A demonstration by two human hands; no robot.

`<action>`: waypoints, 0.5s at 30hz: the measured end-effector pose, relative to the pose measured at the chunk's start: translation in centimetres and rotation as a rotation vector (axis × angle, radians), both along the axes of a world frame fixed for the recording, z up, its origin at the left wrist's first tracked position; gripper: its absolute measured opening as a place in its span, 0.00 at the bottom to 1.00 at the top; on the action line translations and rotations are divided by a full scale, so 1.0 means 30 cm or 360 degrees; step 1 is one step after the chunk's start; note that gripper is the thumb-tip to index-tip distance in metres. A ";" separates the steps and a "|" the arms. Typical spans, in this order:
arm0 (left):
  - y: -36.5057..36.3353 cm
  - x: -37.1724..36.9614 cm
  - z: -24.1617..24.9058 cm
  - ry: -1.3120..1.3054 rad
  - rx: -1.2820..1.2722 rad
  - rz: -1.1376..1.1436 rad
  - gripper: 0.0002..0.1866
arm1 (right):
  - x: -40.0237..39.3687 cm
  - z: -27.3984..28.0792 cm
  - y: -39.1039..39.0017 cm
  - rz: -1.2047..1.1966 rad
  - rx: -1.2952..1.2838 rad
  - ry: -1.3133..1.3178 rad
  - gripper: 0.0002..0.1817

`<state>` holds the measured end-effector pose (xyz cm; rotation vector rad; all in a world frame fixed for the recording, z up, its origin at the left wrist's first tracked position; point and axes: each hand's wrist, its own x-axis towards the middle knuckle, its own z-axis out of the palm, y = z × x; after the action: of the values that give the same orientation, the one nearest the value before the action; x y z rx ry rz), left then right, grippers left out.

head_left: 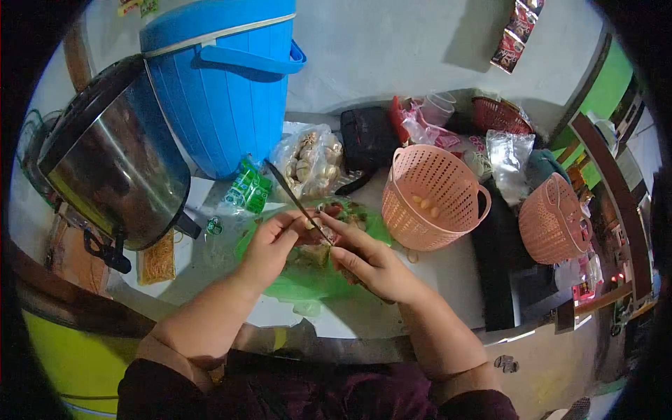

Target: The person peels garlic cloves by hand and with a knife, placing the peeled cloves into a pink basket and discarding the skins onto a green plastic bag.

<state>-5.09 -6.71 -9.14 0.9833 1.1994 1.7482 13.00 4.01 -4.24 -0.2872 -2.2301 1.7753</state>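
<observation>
My right hand [364, 260] is closed around a knife [294, 199], whose dark blade points up and to the left. In the fingers of my left hand [269, 245] is a small pale clove [310, 225], apparently garlic, close beside the blade. Both hands are over a green plastic bag [290, 285] spread on the white table, with reddish and brownish bits on it that I cannot make out clearly. Right of my hands stands a pink basket [437, 227] with several pale cloves [425, 205] at the bottom. Behind them, a clear bag [308, 164] contains what look like garlic bulbs.
A tall blue lidded bucket [217, 105] and a shiny dark-lidded container [122, 157] stand at the left. A green packet [247, 185] lies near the bucket. A black bag [367, 140] is at the back; a second pink basket [553, 224] is far right.
</observation>
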 end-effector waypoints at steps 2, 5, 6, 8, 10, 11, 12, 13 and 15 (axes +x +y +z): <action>-0.004 -0.005 -0.006 -0.0002 0.0000 0.0017 0.12 | -0.005 -0.005 0.003 -0.0051 0.0291 0.0074 0.27; -0.006 -0.013 0.004 0.0075 -0.0050 0.0063 0.12 | -0.023 -0.050 0.014 -0.0123 0.0706 0.0352 0.27; -0.006 -0.011 0.004 0.0058 -0.0015 0.0083 0.12 | -0.020 -0.044 0.011 -0.0137 0.0742 0.0256 0.27; -0.005 -0.004 0.002 0.0026 0.0054 0.0124 0.12 | -0.008 -0.019 -0.002 -0.0164 0.0811 0.0066 0.28; -0.002 -0.007 -0.015 -0.0049 0.0009 0.0144 0.12 | -0.007 -0.009 -0.010 -0.0202 0.0873 0.0063 0.27; -0.001 -0.009 -0.021 -0.0087 -0.0014 0.0153 0.12 | -0.007 -0.007 -0.013 -0.0222 0.0904 0.0061 0.27; -0.003 -0.010 -0.010 -0.0048 -0.0052 0.0133 0.12 | -0.006 -0.009 -0.012 -0.0226 0.0897 0.0069 0.27; -0.008 -0.012 0.008 -0.0008 -0.0091 0.0114 0.12 | -0.006 -0.014 -0.009 -0.0229 0.0889 0.0076 0.26; -0.007 -0.012 0.011 -0.0045 -0.0106 0.0099 0.11 | -0.007 -0.016 -0.008 -0.0210 0.0731 0.0067 0.26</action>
<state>-5.44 -6.92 -8.82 0.8878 1.2744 1.7529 12.78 3.77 -4.72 -0.2851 -2.4409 1.1487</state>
